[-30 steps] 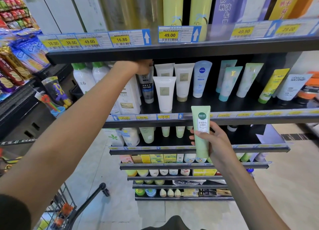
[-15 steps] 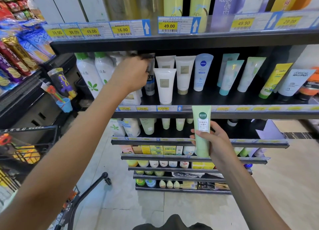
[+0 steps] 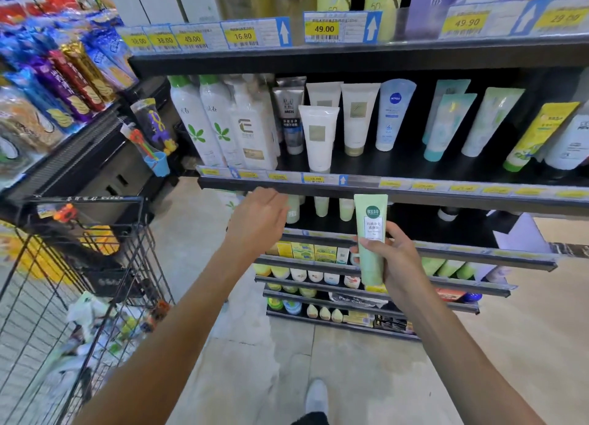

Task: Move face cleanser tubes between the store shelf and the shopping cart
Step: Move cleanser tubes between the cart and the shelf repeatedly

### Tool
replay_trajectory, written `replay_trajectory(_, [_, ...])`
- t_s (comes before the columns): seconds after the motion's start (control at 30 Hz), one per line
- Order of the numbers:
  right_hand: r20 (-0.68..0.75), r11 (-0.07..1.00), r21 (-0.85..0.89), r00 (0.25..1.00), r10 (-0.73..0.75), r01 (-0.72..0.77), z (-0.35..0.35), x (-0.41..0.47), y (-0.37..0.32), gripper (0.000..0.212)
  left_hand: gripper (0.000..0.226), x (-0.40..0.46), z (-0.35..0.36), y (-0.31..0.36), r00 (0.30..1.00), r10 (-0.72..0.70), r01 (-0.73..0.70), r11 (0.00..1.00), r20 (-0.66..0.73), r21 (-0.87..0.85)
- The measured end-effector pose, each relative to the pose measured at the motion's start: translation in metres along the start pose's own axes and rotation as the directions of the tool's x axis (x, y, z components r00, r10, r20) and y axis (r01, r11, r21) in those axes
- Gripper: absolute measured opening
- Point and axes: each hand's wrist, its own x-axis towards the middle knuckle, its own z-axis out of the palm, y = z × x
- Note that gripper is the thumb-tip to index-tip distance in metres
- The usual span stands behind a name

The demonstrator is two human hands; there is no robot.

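Observation:
My right hand [image 3: 393, 259] grips a pale green cleanser tube [image 3: 371, 233], held upright in front of the lower shelves. My left hand [image 3: 258, 220] is empty, fingers loosely apart, just below the edge of the middle shelf [image 3: 366, 182]. On that shelf stand a grey men's tube [image 3: 290, 112], several white tubes [image 3: 318, 134], a blue Nivea tube [image 3: 393, 112] and teal and green tubes [image 3: 452, 122]. More pale green tubes [image 3: 322, 206] hang under the shelf edge beside my left hand. The black wire shopping cart [image 3: 79, 265] sits at the lower left.
White pump bottles [image 3: 204, 122] fill the shelf's left end. Snack bags [image 3: 57, 74] line a rack on the far left. The cart holds mixed goods [image 3: 105, 322]. Lower shelves [image 3: 318, 284] carry small boxes and bottles. My shoe [image 3: 317, 396] rests on the tiled floor.
My left hand has drawn back from the grey men's tube on the middle shelf and dropped below the shelf edge, empty. The right hand keeps the green tube nearly still.

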Motion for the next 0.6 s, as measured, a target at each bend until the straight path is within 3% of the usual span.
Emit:
replay_trajectory(0.13, [-0.026,0.998,0.026,0.998,0.057,-0.056,-0.001,0.001,0.024,0.045,0.026,-0.036,0.038,0.003,0.952,-0.167,0.183,0.982,0.256,-0.043])
replay_trajectory(0.23, [-0.035,0.994,0.041,0.994,0.106,-0.105,-0.001,0.003,0.044,0.043,0.033,-0.048,0.063,-0.005,0.897,-0.259,0.297,0.953,0.359,-0.055])
replay_trajectory(0.4, [-0.068,0.990,0.032,0.988,0.140,-0.138,0.011,0.015,0.070,0.042,0.043,-0.045,0.102,-0.030,0.868,-0.286,0.343,0.936,0.407,-0.074])
replay_trajectory(0.6, [-0.177,0.987,-0.114,0.980,0.094,-0.116,0.031,0.043,0.094,0.037,0.041,-0.036,0.146,-0.059,0.905,-0.219,0.264,0.961,0.364,-0.078])
